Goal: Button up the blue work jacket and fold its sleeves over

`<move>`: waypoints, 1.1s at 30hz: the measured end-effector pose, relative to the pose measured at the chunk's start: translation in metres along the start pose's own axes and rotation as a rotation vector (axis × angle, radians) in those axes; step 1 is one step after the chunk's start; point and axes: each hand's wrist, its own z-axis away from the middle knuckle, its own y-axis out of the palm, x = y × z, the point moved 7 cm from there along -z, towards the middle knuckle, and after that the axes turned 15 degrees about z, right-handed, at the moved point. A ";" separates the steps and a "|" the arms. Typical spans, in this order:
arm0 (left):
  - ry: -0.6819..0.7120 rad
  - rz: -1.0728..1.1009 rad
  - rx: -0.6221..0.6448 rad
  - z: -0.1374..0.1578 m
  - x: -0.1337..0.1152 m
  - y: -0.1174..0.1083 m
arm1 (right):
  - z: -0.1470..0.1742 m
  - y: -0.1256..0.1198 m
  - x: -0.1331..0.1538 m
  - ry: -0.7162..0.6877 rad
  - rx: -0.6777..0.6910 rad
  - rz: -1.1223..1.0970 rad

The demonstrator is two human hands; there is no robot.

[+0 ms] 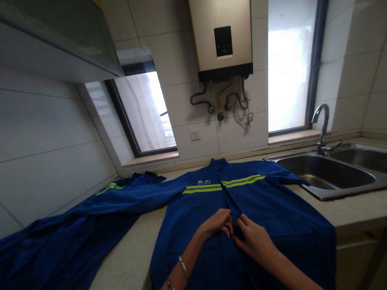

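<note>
A blue work jacket point(193, 209) with yellow-green reflective stripes across the chest lies spread front side up on the counter, its collar toward the wall. Its front is partly parted below the stripes. At the middle of this opening my left hand point(218, 223) pinches one front edge, fingers curled. Close beside it, my right hand point(254, 237) has thumb and fingers closed on the other edge. Any button or zip between the fingertips is too small to make out. A second blue garment point(75, 233) with a similar stripe lies to the left, partly under the jacket's sleeve.
The pale countertop point(130, 245) runs along the tiled wall. At the right is a steel double sink point(325, 195) with a faucet point(323, 125); one jacket sleeve reaches its rim. A water heater point(223, 36) hangs above. A wall cabinet point(60, 40) juts out upper left.
</note>
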 end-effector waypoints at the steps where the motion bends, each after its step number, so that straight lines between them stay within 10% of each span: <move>1: 0.006 -0.030 0.007 0.002 -0.003 0.000 | -0.001 0.002 0.004 0.011 -0.014 0.000; 9: 0.315 -0.915 -0.147 0.027 -0.030 -0.005 | -0.013 0.016 -0.019 0.124 0.094 -0.213; 19: 0.386 -1.371 -0.152 0.033 -0.022 0.016 | -0.024 0.037 -0.043 0.183 0.257 -0.793; 25: 0.546 -1.271 -0.240 0.034 -0.028 0.020 | -0.030 0.055 -0.036 0.138 0.431 -1.122; 33: 0.590 -1.045 -0.301 0.030 -0.021 0.016 | -0.029 0.042 -0.029 0.102 0.276 -1.036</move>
